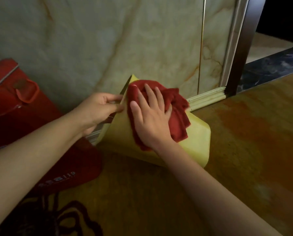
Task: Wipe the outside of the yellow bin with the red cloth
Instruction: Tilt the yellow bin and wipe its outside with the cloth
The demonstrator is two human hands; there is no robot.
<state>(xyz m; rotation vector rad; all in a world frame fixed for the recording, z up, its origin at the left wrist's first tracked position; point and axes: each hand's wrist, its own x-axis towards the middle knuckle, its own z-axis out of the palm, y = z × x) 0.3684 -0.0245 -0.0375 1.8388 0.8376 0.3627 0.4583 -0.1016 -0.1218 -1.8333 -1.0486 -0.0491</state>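
Fingers splayed on crumpled red cloth; yellow bin tipped.

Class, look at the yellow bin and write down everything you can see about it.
The yellow bin looks like smooth pale plastic with rounded corners. It lies tipped on its side on the floor beside the marble wall, its open rim facing left and its base to the right. The left hand grips the rim, fingers curled over the edge. The right hand presses the crumpled red cloth flat on its upward-facing side. Its inside is hidden.
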